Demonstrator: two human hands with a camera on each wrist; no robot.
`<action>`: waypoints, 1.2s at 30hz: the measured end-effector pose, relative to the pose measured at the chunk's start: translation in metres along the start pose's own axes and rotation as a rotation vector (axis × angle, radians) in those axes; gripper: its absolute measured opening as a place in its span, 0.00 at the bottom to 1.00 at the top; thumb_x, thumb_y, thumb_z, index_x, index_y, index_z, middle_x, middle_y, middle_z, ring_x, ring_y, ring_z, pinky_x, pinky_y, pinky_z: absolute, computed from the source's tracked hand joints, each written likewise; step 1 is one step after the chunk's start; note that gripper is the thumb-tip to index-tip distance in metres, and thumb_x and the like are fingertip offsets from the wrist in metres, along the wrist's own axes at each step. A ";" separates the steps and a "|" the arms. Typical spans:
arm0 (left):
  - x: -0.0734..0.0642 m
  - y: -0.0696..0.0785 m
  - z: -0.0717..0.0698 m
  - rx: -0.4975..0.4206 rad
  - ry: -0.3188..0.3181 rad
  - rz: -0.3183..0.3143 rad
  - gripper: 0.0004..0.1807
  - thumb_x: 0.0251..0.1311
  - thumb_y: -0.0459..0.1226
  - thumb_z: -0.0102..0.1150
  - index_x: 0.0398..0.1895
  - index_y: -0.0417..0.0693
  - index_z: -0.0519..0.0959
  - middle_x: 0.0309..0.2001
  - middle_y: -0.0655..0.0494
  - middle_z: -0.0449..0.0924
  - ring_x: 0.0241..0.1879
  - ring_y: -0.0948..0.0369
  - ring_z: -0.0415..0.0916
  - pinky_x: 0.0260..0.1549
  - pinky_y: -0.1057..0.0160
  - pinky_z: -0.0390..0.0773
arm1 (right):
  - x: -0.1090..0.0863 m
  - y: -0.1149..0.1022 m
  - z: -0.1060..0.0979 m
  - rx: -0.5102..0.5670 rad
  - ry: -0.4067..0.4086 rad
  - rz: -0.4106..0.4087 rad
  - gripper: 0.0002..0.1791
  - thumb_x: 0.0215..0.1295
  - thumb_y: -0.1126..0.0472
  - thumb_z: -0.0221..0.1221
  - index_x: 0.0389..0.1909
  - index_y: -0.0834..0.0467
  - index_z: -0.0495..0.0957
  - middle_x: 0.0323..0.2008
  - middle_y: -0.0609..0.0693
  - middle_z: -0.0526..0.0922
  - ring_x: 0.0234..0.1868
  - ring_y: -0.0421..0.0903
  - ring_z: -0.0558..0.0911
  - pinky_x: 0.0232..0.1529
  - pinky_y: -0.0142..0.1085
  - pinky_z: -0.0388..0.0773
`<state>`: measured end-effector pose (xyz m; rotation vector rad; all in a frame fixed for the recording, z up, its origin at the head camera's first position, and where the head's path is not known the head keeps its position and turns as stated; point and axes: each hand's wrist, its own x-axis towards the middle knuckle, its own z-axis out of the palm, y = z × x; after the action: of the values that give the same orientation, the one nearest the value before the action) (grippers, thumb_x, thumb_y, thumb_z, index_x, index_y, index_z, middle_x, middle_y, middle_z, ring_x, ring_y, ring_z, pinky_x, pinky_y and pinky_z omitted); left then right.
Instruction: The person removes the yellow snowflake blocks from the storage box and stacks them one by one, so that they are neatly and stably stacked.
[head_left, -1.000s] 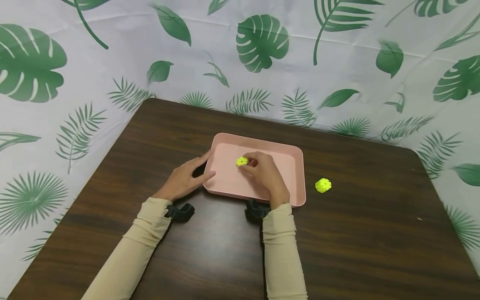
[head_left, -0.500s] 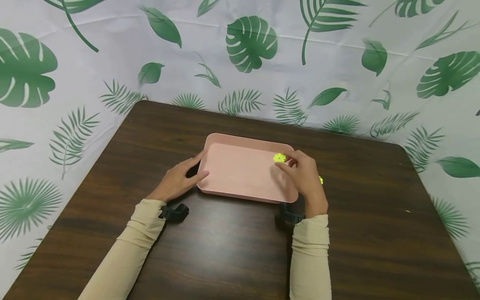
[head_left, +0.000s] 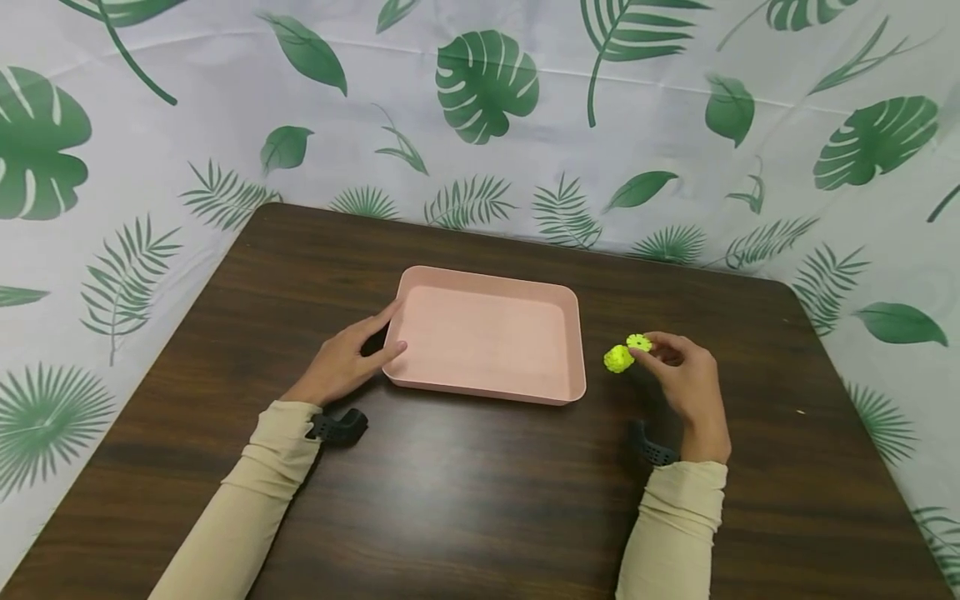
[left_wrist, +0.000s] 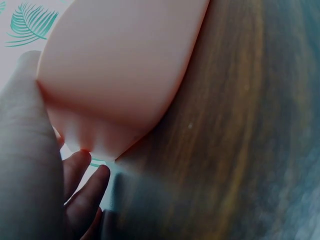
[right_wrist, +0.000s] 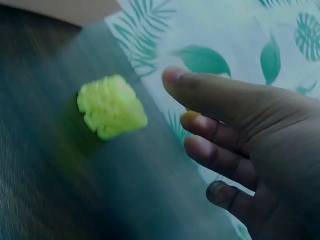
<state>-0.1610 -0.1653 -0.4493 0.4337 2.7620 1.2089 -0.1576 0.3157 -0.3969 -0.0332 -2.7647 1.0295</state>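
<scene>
A shallow pink tray (head_left: 480,346) lies mid-table. At its left end my left hand (head_left: 341,360) holds the side wall, thumb over the rim; in the left wrist view several fingertips (left_wrist: 97,177) are near the outer wall. My right hand (head_left: 686,379), right of the tray, pinches a thin neon-yellow flower-shaped disc (head_left: 639,342) between thumb and finger. Just left of it a small stack of similar yellow discs (head_left: 618,359) stands on the table. In the right wrist view the stack (right_wrist: 112,107) is apart from the fingers, and the thumb mostly hides the held disc.
The dark wooden table (head_left: 450,500) has rounded far corners. A white curtain with green leaves (head_left: 570,158) hangs behind it. A tiny pale fleck (head_left: 801,412) lies at the right. Black straps with camera mounts (head_left: 341,427) sit on the wrists.
My right hand has carried the yellow disc rightward from above the tray to beside the stack. My left hand has stayed on the tray's left end. The head view has shifted slightly.
</scene>
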 end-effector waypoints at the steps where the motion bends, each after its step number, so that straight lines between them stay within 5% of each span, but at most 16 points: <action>1: 0.000 0.000 0.000 0.001 0.001 0.001 0.41 0.73 0.62 0.52 0.84 0.75 0.48 0.80 0.46 0.57 0.77 0.42 0.57 0.69 0.30 0.59 | -0.001 0.003 -0.001 0.007 -0.006 0.005 0.22 0.69 0.55 0.70 0.56 0.67 0.84 0.41 0.60 0.83 0.35 0.41 0.75 0.32 0.25 0.70; 9: -0.001 -0.004 0.000 0.006 0.008 -0.011 0.41 0.73 0.62 0.52 0.84 0.75 0.48 0.81 0.48 0.56 0.77 0.42 0.56 0.69 0.30 0.58 | 0.004 0.012 0.005 0.004 -0.069 -0.004 0.22 0.66 0.55 0.72 0.53 0.67 0.85 0.44 0.61 0.83 0.37 0.39 0.76 0.35 0.23 0.72; 22: 0.002 -0.002 0.001 0.006 0.008 -0.004 0.41 0.73 0.62 0.52 0.84 0.73 0.48 0.81 0.48 0.55 0.78 0.42 0.56 0.70 0.30 0.57 | 0.007 0.008 0.006 -0.025 -0.126 0.008 0.23 0.68 0.56 0.70 0.55 0.69 0.83 0.47 0.63 0.81 0.41 0.51 0.77 0.36 0.29 0.73; 31: 0.002 -0.002 0.001 0.017 -0.002 -0.012 0.42 0.73 0.63 0.51 0.84 0.73 0.47 0.80 0.46 0.56 0.77 0.41 0.56 0.70 0.30 0.58 | 0.020 -0.009 -0.011 -0.116 -0.346 -0.019 0.34 0.69 0.52 0.68 0.68 0.69 0.73 0.53 0.68 0.79 0.50 0.61 0.79 0.50 0.56 0.79; 36: 0.001 -0.002 0.001 0.022 -0.006 -0.011 0.42 0.73 0.62 0.51 0.84 0.72 0.47 0.80 0.46 0.56 0.77 0.41 0.56 0.69 0.29 0.58 | 0.029 -0.016 -0.005 -0.183 -0.497 -0.096 0.33 0.64 0.58 0.70 0.65 0.72 0.74 0.49 0.67 0.78 0.46 0.60 0.78 0.48 0.53 0.80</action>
<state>-0.1619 -0.1656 -0.4516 0.4222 2.7715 1.1743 -0.1842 0.3095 -0.3780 0.3757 -3.2558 0.8491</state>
